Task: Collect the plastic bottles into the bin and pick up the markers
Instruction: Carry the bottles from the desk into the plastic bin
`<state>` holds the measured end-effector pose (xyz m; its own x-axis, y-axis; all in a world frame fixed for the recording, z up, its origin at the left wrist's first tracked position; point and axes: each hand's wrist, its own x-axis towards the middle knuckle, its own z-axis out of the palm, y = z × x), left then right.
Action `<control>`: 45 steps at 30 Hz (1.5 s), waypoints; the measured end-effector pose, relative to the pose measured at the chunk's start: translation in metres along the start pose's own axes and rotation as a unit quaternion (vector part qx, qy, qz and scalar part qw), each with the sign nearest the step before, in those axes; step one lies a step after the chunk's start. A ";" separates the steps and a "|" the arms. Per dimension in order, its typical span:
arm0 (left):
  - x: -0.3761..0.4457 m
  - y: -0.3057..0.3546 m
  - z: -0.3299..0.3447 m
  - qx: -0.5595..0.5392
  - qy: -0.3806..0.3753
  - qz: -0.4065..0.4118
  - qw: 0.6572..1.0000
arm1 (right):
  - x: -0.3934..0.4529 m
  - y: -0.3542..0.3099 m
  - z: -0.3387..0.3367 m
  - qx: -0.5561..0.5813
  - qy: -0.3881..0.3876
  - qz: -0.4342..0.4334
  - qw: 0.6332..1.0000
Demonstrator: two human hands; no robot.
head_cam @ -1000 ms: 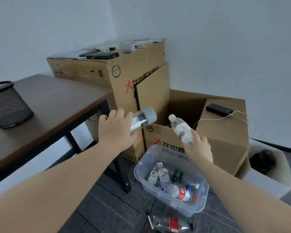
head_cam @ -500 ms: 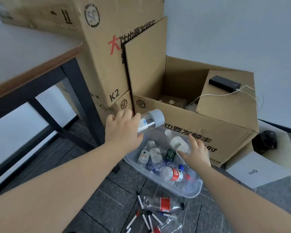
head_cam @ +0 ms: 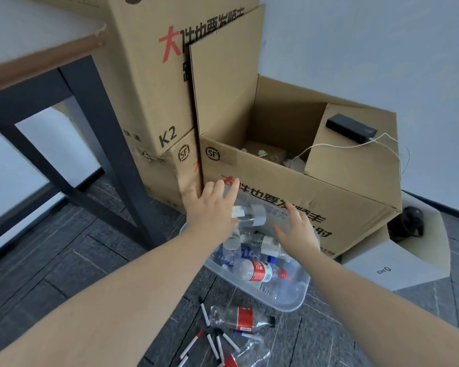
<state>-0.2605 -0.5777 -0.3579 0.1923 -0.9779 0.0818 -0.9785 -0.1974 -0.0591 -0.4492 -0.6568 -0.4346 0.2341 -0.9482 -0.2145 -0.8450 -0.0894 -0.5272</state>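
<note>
A clear plastic bin point(head_cam: 289, 304) stands on the floor with several bottles inside, one with a red label point(head_cam: 257, 271). My left hand point(head_cam: 212, 207) hovers over its far left corner with fingers spread. A clear bottle with a grey cap point(head_cam: 252, 217) is loose just right of that palm, above the bin. My right hand point(head_cam: 297, 231) is open over the bin's far right side; a white-capped bottle point(head_cam: 269, 246) lies under it. On the floor in front lie a red-labelled bottle point(head_cam: 239, 319), a crushed clear bottle point(head_cam: 252, 353) and several markers point(head_cam: 211, 343).
Stacked cardboard boxes point(head_cam: 154, 88) and an open box point(head_cam: 302, 197) stand right behind the bin. A black power bank point(head_cam: 351, 128) with a white cable lies on the open box's flap. A dark table leg point(head_cam: 109, 144) is at the left, a white box point(head_cam: 398, 263) at the right.
Both hands have gone down to the bin and opened. The grey-capped bottle has left my left hand and the white-capped one has left my right hand. The view has tilted down.
</note>
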 end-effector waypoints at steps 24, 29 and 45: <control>-0.079 -0.051 -0.199 0.040 0.059 -0.075 0.995 | -0.084 -0.165 -0.141 -0.016 0.082 -0.225 0.971; -0.125 -0.087 -0.261 0.057 0.100 -0.119 0.986 | -0.130 -0.239 -0.172 -0.020 0.119 -0.309 0.943; -0.356 -0.263 -0.345 0.132 0.160 -0.355 0.912 | -0.315 -0.495 -0.111 0.023 0.075 -0.541 0.838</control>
<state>-0.0969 -0.1540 -0.0281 0.6974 -0.5359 0.4758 -0.5564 -0.8233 -0.1117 -0.1580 -0.3481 -0.0145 0.7850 -0.3482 0.5124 -0.1575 -0.9121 -0.3784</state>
